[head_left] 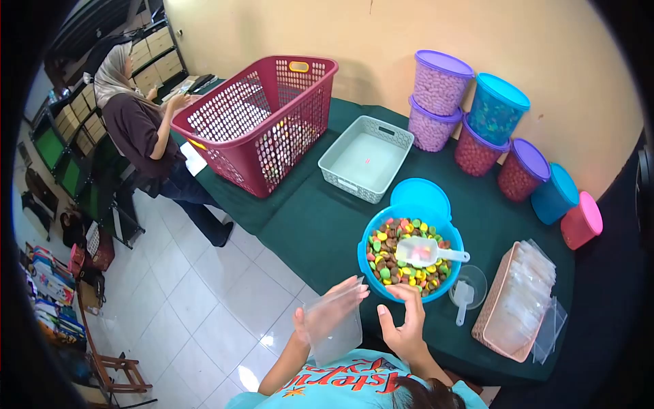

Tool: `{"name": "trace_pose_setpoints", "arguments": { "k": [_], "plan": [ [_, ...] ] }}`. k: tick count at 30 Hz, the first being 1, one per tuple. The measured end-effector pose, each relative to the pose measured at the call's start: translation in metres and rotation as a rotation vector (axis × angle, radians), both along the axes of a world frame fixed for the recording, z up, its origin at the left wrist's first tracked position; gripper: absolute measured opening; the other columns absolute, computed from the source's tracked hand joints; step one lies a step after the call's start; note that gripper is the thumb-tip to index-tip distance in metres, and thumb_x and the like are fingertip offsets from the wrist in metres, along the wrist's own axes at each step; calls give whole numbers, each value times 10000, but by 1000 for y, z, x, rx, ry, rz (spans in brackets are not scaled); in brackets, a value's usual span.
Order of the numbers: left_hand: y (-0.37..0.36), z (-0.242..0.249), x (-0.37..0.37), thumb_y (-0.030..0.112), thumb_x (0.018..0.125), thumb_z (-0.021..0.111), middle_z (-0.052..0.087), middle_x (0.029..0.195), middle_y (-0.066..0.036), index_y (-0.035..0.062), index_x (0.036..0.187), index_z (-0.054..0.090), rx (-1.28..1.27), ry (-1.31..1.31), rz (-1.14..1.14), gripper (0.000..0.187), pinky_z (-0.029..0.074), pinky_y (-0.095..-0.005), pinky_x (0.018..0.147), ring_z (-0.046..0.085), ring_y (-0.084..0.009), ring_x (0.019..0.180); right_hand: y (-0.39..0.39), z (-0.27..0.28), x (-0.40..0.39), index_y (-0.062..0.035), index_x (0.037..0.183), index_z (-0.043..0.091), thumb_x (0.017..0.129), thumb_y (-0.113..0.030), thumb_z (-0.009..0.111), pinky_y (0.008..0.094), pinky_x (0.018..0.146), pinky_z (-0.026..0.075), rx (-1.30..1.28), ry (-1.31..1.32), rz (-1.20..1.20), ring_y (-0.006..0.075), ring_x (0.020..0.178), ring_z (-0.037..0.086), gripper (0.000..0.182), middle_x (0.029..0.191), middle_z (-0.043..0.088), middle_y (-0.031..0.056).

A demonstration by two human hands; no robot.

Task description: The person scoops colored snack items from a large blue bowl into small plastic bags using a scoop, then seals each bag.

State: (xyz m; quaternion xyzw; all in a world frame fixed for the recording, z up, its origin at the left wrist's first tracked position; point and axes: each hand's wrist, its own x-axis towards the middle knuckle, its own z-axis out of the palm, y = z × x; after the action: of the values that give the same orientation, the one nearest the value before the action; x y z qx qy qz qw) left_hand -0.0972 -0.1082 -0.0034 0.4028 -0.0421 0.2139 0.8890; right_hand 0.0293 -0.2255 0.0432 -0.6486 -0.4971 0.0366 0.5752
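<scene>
My left hand is closed on a clear plastic bag, with its fingers behind the film and the thumb at the near edge. My right hand is beside the near rim of a blue tub, thumb and fingers apart and nothing in them. Colourful candies in brown, yellow, green and red fill the tub. On top of them rests a white scoop, a few pieces in it. The tub's blue lid lies just behind.
Right of the tub are a small clear bowl with a small scoop and a pink basket of plastic bags. A grey tray, maroon basket and several lidded containers stand farther back. Another person stands at left.
</scene>
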Motion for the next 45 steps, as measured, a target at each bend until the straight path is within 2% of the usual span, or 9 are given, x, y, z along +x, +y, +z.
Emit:
{"name": "trace_pose_setpoints", "arguments": {
  "k": [5,8,14,20,29,32,40,43,45],
  "plan": [
    [-2,-6,5,771,661,353,242,1375,-171,-63,1336,145,26,97,79,1093,159,-401,1052,252,-265,1273,32,14,10,-45,1099,534,678,-54,618,385,907,334,-7,-207,252,279,1055,467,429,1109,524,92],
    [-6,-6,8,843,558,339,287,1342,-186,-23,1341,193,25,403,222,1177,231,-443,1016,284,-305,1252,44,8,12,-53,1104,533,675,-47,619,393,903,340,-11,-249,273,276,1081,451,437,1115,521,88],
    [5,-4,31,821,560,382,283,1341,-180,-41,1333,190,7,218,138,1174,212,-425,1029,269,-288,1262,54,-1,18,-70,1102,540,665,-33,620,391,897,349,71,-244,239,274,1057,451,446,1123,512,76],
    [40,2,55,794,562,432,279,1340,-173,-61,1324,186,16,-31,-62,1172,190,-403,1044,251,-269,1273,71,-4,20,-97,1039,579,639,-8,637,387,861,378,132,-270,83,263,1029,467,414,1044,534,65],
    [99,-2,73,702,549,537,260,1349,-198,-71,1321,194,135,-1,-285,1145,228,-396,1015,307,-284,1244,101,-12,13,-104,824,603,587,-17,669,381,779,387,217,-352,-221,230,887,512,261,874,575,23],
    [117,-1,71,670,580,542,259,1352,-211,-89,1318,190,261,72,-367,1116,222,-380,1020,309,-277,1243,105,-3,10,-131,775,603,584,-33,672,356,766,300,-35,-377,-234,168,851,514,226,794,602,-35],
    [151,4,80,800,553,495,183,1392,-166,-9,1362,120,415,39,-535,1203,205,-434,1022,243,-305,1270,99,11,9,-109,795,579,689,-73,637,337,757,309,-154,-289,-383,165,793,554,126,819,612,-7],
    [184,15,71,714,526,634,167,1387,-189,-29,1348,137,560,-30,-551,1214,219,-471,1012,236,-333,1270,86,13,4,-81,767,557,703,-39,606,326,710,338,-107,-123,-612,218,790,551,91,786,617,55],
    [205,16,63,561,494,764,304,1313,-214,-71,1291,277,498,17,-592,1128,285,-469,988,352,-350,1201,75,12,2,-35,782,531,752,-26,561,308,651,391,-196,-155,-700,217,736,556,44,782,612,93]
  ]
}}
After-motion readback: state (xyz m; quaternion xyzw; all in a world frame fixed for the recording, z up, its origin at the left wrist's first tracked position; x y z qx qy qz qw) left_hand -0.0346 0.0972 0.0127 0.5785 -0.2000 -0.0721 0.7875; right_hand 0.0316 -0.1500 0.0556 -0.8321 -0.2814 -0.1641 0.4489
